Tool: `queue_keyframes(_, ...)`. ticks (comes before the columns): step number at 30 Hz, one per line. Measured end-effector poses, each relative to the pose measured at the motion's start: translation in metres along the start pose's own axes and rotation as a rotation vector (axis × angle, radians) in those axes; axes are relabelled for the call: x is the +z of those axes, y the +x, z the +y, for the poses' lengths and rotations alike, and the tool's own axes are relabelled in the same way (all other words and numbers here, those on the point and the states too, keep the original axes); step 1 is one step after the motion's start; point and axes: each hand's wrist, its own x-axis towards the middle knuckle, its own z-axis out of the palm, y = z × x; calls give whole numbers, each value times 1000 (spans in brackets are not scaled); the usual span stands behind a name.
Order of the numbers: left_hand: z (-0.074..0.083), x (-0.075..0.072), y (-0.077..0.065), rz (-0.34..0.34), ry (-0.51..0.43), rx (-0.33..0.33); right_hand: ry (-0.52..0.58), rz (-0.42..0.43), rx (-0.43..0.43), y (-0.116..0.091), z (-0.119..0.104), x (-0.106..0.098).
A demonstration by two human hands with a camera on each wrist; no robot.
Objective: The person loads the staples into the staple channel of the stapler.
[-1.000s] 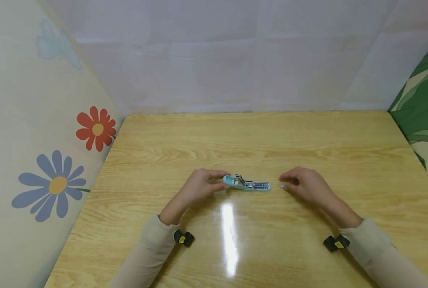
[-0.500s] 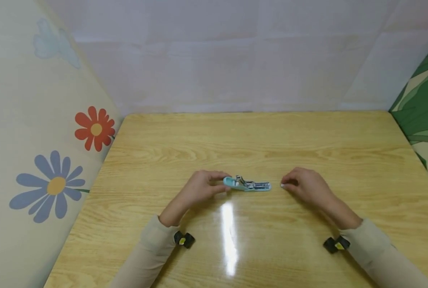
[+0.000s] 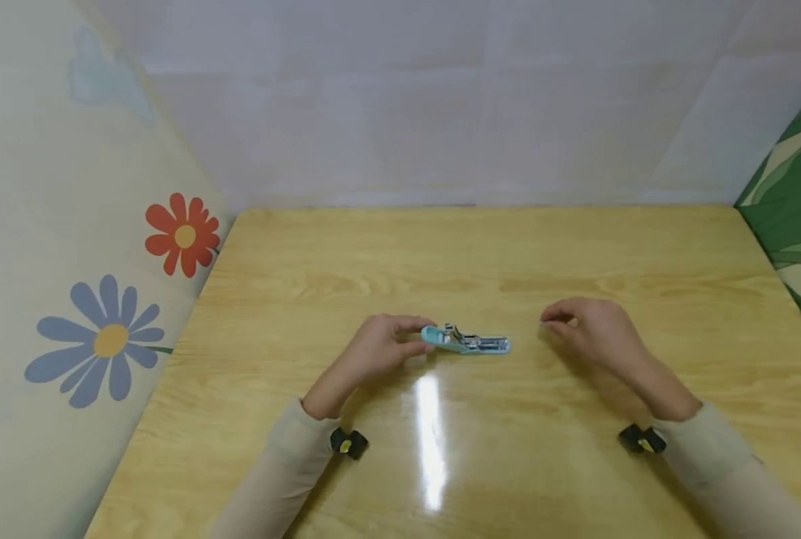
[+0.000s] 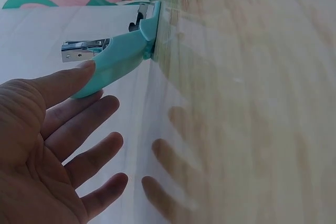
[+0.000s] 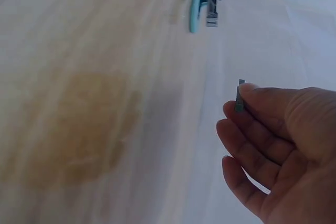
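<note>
Stapler (image 3: 466, 346) on glossy table (image 3: 508, 419), flowered wall (image 3: 84, 232) alongside.

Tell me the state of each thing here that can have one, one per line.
Stapler: opened wide, metal parts exposed, held at one end.
Strip: pinched, apart from the stapler.
Left hand: gripping the stapler.
Right hand: pinching the strip.
</note>
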Motion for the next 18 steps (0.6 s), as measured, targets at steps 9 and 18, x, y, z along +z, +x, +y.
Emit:
queue_keyframes(9, 4, -1, 1, 36, 41, 24, 38, 83, -48, 3, -9, -21)
queue_keyframes(18, 4, -1, -2, 35, 33, 12, 54, 122, -63, 2, -18, -17)
